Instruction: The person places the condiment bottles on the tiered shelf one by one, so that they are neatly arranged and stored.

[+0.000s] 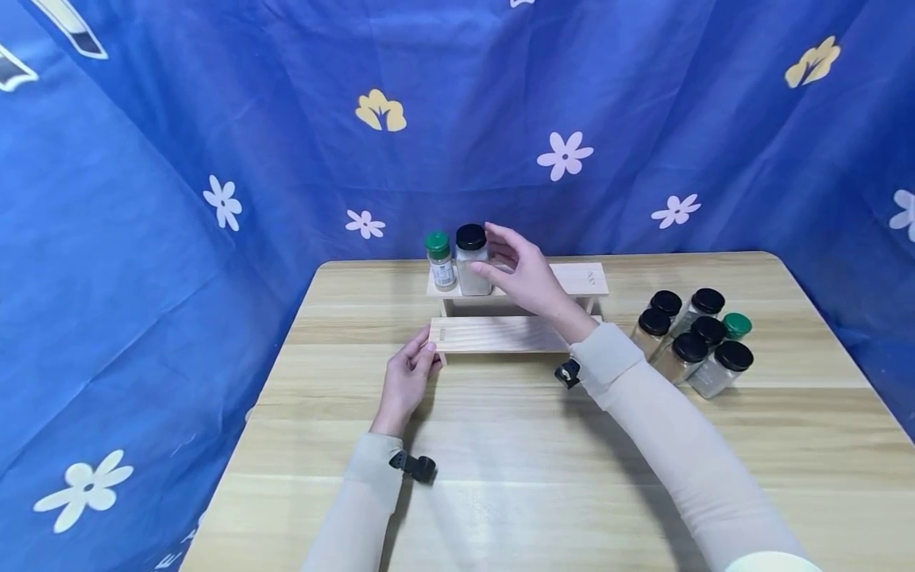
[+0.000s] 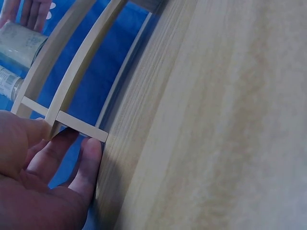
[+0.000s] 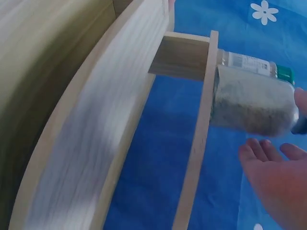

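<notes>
The black-lidded spice jar (image 1: 472,260) stands on the top step of the wooden rack (image 1: 572,278) near the surface's far edge, beside a green-capped jar (image 1: 440,260). The right hand (image 1: 525,274) touches it, grip released; glass, likely slippery and breakable, best grasped round its body. The left hand (image 1: 407,377) steadies the rack's lower step. Blue flowered cloth (image 1: 214,159) hangs behind.

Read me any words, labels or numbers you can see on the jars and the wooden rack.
No text can be read.
Green-lidded jar: it has a printed label, too small and blurred to read.
Black-lidded jar at the right hand: no legible print.
Wooden rack, lower step by the left hand: a small dark mark, too tiny to read.
Wooden rack, upper step: faint marks near its right end, unreadable.
Jars at the right: no readable labels.
</notes>
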A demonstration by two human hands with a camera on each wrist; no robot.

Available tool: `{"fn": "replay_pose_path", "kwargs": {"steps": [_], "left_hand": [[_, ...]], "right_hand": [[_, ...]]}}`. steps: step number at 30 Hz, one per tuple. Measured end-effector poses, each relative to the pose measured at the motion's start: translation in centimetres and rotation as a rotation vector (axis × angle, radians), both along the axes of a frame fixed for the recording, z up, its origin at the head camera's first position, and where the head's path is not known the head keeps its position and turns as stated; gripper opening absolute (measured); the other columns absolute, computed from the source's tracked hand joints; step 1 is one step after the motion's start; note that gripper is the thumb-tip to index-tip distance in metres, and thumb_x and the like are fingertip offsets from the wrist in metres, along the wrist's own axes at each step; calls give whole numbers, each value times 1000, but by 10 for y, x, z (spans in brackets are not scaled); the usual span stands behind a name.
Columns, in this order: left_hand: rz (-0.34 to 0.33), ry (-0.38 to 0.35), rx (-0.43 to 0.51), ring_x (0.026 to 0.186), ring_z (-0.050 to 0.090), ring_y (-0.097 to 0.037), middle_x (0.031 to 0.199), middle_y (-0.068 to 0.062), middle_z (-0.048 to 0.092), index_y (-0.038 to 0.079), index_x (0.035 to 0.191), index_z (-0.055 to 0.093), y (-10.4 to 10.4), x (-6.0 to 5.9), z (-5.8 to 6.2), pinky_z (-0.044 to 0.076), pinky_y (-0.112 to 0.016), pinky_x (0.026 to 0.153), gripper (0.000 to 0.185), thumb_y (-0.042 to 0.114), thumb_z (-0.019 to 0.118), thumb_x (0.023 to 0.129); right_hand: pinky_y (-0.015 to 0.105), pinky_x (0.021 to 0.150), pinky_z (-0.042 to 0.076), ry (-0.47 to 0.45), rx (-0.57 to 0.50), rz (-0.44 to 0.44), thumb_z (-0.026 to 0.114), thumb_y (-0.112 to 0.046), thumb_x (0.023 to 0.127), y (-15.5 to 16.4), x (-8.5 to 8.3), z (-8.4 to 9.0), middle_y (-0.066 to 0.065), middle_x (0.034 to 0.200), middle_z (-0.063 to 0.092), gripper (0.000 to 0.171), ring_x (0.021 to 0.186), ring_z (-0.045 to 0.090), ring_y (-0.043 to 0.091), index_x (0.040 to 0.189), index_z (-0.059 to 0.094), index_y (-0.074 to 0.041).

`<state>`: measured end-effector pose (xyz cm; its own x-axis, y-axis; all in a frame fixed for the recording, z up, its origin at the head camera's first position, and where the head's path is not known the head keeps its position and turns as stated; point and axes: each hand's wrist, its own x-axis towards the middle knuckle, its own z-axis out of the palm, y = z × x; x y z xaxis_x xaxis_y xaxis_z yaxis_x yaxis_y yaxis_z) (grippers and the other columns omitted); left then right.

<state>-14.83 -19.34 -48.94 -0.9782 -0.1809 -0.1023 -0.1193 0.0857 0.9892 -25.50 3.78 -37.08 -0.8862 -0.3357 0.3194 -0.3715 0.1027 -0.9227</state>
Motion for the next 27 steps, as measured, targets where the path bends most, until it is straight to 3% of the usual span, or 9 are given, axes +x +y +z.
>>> {"fn": "replay_pose_path", "kwargs": {"steps": [5,15,21,24,27], "left_hand": [[-12,-16,-45,119,72,-30,140,-24,67,13,154,54,2,-3,-3,65,-22,96,45,20,57,110],[-28,-2,-37,114,73,-21,146,-23,63,10,156,50,-3,-6,-2,65,-21,97,46,18,54,111],[-40,4,-26,116,73,-22,148,-22,62,9,156,49,-3,-7,0,64,-20,98,46,18,54,111],[-39,7,-25,116,73,-23,148,-21,61,9,156,50,-2,-7,1,64,-20,98,46,18,55,111],[-43,0,-21,117,73,-22,150,-20,60,9,156,49,-1,-8,-1,64,-20,98,46,18,55,111]], "right_hand": [[47,125,48,-26,-20,-38,77,-8,96,29,3,0,22,151,58,67,144,55,35,155,46,-1],[41,126,48,-47,7,-166,77,-12,97,94,19,-9,20,149,61,63,143,56,34,153,50,-2],[36,123,51,17,51,-247,77,-10,97,137,35,-12,23,146,63,61,138,59,35,152,51,-2],[28,119,54,67,61,-290,77,-7,96,162,45,-16,19,142,66,59,133,63,25,150,53,-3],[19,113,56,93,52,-349,77,-4,95,189,58,-19,5,135,71,57,127,66,11,148,56,-3]]}}
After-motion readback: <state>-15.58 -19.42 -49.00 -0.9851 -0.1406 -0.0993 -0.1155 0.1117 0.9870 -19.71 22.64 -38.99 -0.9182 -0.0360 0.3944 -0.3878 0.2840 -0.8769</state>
